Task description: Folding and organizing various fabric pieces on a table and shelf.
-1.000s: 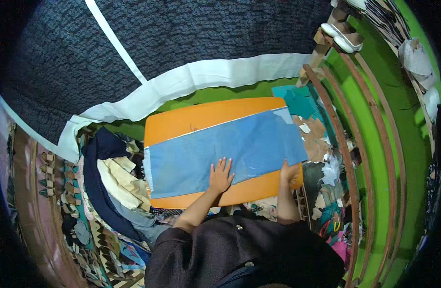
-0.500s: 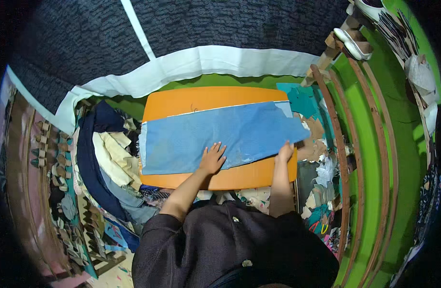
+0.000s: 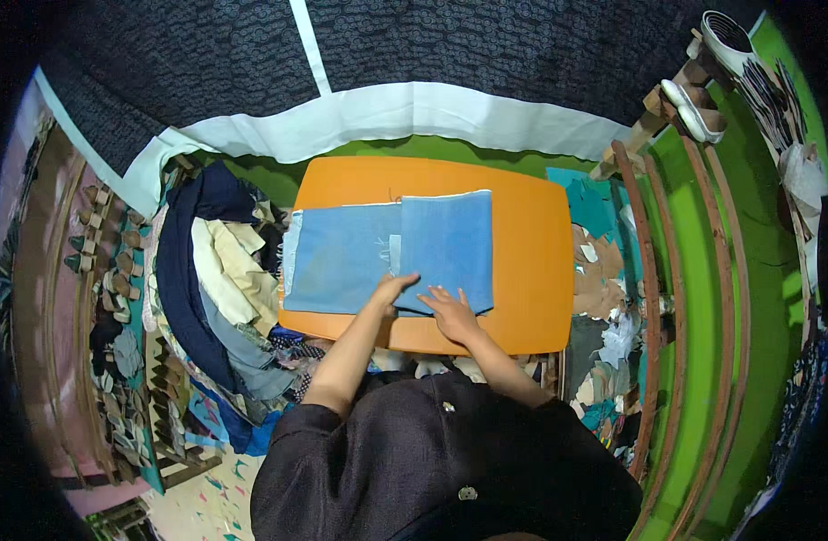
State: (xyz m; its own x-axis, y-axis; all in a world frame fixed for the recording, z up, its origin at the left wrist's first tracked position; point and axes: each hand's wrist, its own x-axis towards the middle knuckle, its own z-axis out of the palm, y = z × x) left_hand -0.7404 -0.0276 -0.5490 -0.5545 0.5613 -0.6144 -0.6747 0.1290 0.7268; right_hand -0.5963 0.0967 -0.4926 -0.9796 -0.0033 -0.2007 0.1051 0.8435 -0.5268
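"Since I've only the head cam out here, gimme the blue cloth pos. rel. to the orange tbl."

"Copy. Flat on the tbl, from nr its left end to past mid. Long axis along the tbl's length; orange top shows past the cloth's right end."

"Any fold?"

"Yes: right part, the flap, reads to me as doubled back twd the tbl's left end. Its free edge runs crosswise, tbl's far side to near. Pale patch w/ loose threads just left of that edge."

"Hands?"

"Both in from the tbl's near side. L hand at the near end of the free edge, so it's the closer one to that edge; single-layer part lies to its left. R hand on the flap's near margin; flap stretches from its fingertips twd the tbl's far side."

"Fingers?"

"R: spread, resting on the cloth, no grip that I can see. L: fingers touching cloth, but I can't tell if pinching or just pressing."

"Around the tbl?"

"Heaped cloths off left end, brown scraps off right. Both hands well apart from those."
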